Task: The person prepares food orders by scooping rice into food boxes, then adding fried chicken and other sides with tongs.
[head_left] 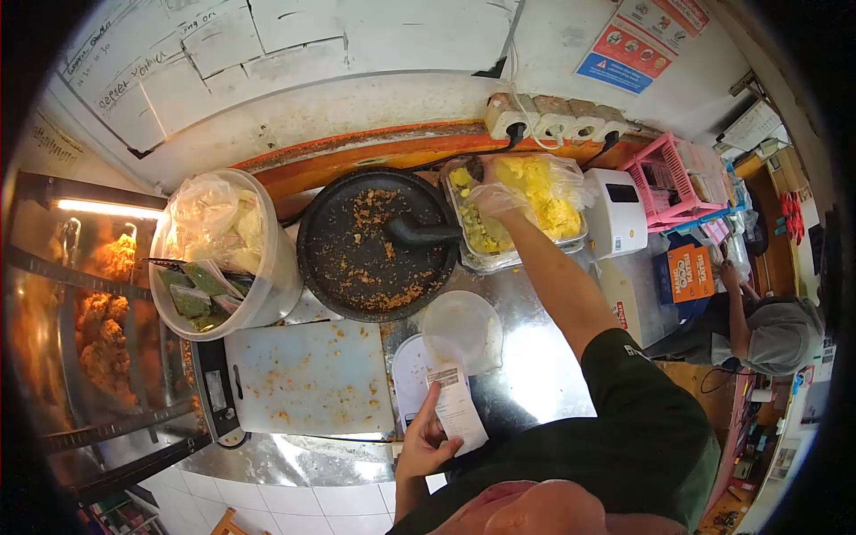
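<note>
A: Report the near side first.

B: Left hand [426,440] pinches a paper slip [456,406] at the near edge of the steel counter [535,374]. Just beyond the slip sits a clear lidded cup [462,330] on a white plate [408,374]. A soiled cutting board [308,376] lies left of these.

A: And further back?

B: A black stone mortar [374,242] with its pestle [419,232] holds crumbs. The right hand [495,198], in a plastic glove, reaches into a clear tray of yellow food [526,209] beside the mortar; fingers curled over the food, grip unclear. A bag-lined bucket [223,254] stands far left
</note>
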A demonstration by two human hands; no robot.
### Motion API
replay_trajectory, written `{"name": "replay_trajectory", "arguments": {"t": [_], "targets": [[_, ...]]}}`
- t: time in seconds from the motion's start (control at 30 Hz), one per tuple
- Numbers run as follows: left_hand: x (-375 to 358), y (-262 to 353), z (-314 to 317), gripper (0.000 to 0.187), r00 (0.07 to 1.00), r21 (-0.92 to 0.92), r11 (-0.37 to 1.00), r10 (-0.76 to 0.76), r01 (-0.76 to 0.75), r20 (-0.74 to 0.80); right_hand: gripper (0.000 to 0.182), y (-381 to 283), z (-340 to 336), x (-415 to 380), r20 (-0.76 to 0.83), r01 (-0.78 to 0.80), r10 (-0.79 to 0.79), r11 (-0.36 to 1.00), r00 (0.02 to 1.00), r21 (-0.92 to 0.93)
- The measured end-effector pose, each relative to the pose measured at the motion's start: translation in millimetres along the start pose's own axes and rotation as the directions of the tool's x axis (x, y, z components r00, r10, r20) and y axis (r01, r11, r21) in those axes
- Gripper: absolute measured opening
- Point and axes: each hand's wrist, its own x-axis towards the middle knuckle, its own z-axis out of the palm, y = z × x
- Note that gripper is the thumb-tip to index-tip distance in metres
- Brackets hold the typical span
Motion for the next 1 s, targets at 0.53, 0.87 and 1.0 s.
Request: {"name": "replay_trajectory", "arguments": {"t": [0.53,0.87,1.0], "targets": [[6.0,3.3,5.2,0.089,0.999,0.024,1.0,-0.021,0.021,0.038,0.045,-88.9,-128.1,50.9,0.963,-0.461,0.258,0.847,-0.078,-0.265],[0.4,5.8,11.8,0.088,0.997,0.064,0.998,-0.003,-0.003,0.079,0.045,-98.8,-135.0,29.7,0.964,0.234,0.263,0.936,0.03,-0.262],[-3.8,6.3,12.8,0.088,0.996,0.069,0.997,0.042,-0.047,0.075,0.043,-113.4,-147.6,50.7,0.931,0.111,0.356,0.932,-0.086,-0.346]]}}
